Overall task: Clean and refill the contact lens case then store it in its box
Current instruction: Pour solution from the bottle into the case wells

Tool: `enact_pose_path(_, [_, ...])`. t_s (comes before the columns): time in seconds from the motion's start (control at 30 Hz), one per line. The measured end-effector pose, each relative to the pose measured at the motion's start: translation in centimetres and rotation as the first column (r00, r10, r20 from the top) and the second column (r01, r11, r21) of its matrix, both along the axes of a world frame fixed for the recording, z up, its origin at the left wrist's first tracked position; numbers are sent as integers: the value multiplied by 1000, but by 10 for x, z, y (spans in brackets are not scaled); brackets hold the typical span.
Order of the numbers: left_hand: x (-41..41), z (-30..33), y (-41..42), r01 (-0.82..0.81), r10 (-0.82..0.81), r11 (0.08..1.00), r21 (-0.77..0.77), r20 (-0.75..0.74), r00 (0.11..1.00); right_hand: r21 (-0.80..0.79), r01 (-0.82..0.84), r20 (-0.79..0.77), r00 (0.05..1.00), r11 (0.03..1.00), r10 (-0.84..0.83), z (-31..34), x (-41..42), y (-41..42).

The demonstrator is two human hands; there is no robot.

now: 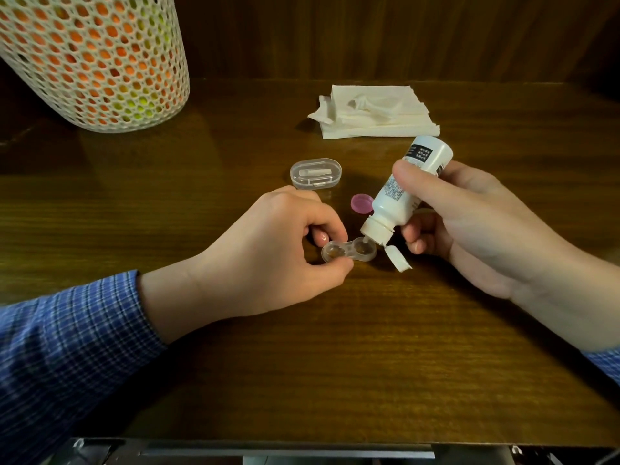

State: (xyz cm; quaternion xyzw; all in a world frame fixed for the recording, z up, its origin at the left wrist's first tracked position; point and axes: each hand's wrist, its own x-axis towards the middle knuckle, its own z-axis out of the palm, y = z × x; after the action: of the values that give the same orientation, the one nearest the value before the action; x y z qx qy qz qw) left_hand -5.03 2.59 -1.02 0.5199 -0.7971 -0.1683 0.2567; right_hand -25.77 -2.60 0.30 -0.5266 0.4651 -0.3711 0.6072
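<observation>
A clear two-well contact lens case [349, 252] lies on the wooden table [335, 364], both wells uncovered. My left hand [268, 253] pinches its left well between thumb and fingers. My right hand [469, 223] grips a white solution bottle [406, 193], tilted nozzle-down with the tip over the case's right well. The bottle's flip cap [397, 258] hangs open beside the case. A pink round cap [361, 203] lies just behind the case. A clear oval storage box [315, 172] sits farther back, closed, with something white inside.
A folded white paper tissue [375, 112] with a crumpled piece on top lies at the back. A tall white mesh basket [94, 58] with orange and green contents stands at the back left. A wooden wall rises behind the table.
</observation>
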Motion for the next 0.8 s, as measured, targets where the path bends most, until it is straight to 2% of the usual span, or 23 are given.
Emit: enact_pose_path(0.8, [1,0,0,5,-5,1000,-5,1,1000,-28,-25,-16,1000,999,24,1,1,3])
